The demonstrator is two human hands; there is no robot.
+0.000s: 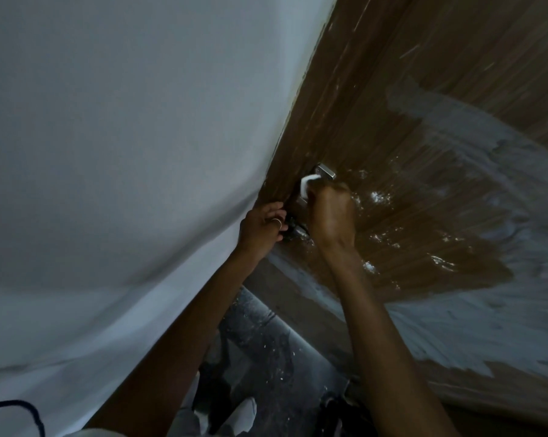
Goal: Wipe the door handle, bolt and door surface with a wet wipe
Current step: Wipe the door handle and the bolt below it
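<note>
so a plain white wall (124,152) sits left of the smeared brown wooden door (439,74), right hand (331,217) pinching a white wet wipe (305,185) just under the silver metal handle (326,171), left hand (261,228) fingers curled on the dark bolt (293,231)

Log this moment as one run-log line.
right hand: grips wet wipe against door handle | left hand: at edge of door, beside bolt, grip unclear
</note>
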